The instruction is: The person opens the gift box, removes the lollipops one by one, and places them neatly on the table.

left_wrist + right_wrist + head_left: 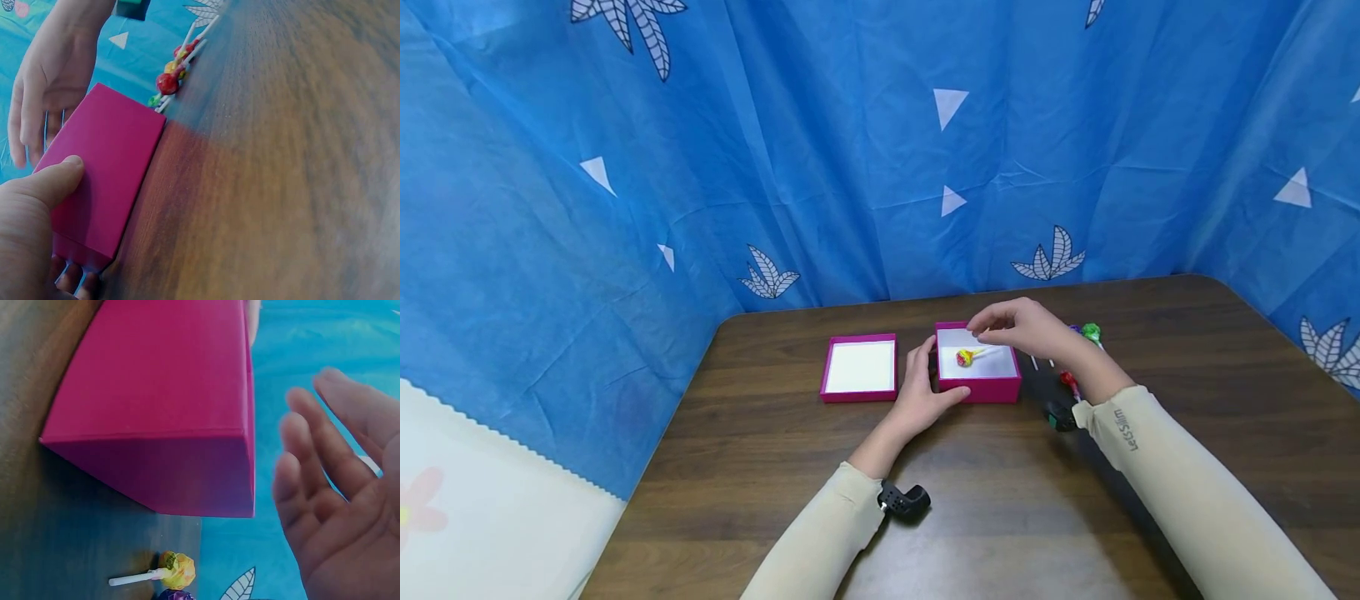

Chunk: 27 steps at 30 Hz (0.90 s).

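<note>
A deep-pink box (992, 390) with a white inside stands uncovered on the table. One lollipop (964, 357) in a yellow wrapper lies in it. My left hand (917, 398) grips the box at its front left corner, with the thumb (59, 178) on the front wall and the fingers along the left side. Over the back right part of the box hovers my right hand (1026, 325), its fingers loosely bent and nothing visible in them. In the right wrist view, the right palm (350, 537) faces the box from a small distance.
Left of the box lies its pink lid (861, 367), white side up. To the right are several lollipops, including a green one (1092, 332), a red one (1067, 379) and a yellow one (179, 571). A blue patterned curtain (865, 167) hangs behind the wooden table (760, 467).
</note>
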{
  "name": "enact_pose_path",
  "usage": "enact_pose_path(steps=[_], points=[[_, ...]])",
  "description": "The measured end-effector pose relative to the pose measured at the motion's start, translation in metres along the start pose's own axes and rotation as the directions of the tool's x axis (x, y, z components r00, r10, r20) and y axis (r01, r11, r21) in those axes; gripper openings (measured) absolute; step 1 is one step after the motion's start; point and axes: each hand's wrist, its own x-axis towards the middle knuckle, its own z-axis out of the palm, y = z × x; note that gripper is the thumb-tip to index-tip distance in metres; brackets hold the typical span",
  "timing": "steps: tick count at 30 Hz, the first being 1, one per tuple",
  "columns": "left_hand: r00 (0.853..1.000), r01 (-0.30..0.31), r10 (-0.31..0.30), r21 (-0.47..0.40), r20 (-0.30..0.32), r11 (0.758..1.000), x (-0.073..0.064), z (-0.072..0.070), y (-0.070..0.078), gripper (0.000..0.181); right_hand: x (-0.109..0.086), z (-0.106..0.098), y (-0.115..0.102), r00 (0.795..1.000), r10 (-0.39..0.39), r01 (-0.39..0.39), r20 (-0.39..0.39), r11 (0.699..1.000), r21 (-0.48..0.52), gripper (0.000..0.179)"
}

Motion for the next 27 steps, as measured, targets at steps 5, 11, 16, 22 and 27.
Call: enact_pose_path(steps=[5,11,16,22,27], points=[[1.0,-0.004,0.004,0.002,0.0,1.0,0.0,-0.001,0.0,0.098,0.017,0.001,0.003,0.993,-0.013,0.018,0.119,0.999,-0.046,0.031],[1.0,-0.015,0.015,0.01,0.004,1.0,0.001,-0.001,-0.001,0.098,0.031,0.003,0.006,0.984,-0.005,0.022,0.181,0.996,-0.09,0.031],[1.0,-0.015,0.015,0.005,0.003,1.0,0.002,-0.003,0.0,0.098,0.042,0.01,0.003,0.978,-0.005,0.048,0.21,0.979,-0.197,0.029],[1.0,-0.026,0.026,0.009,0.0,1.0,0.002,-0.004,0.001,0.098,0.047,0.014,0.001,0.971,0.03,0.034,0.238,0.965,-0.261,0.03],[0.999,-0.034,0.034,0.012,0.002,0.999,0.001,-0.002,-0.001,0.098,0.048,0.02,-0.001,0.96,0.054,0.032,0.275,0.953,-0.3,0.03]])
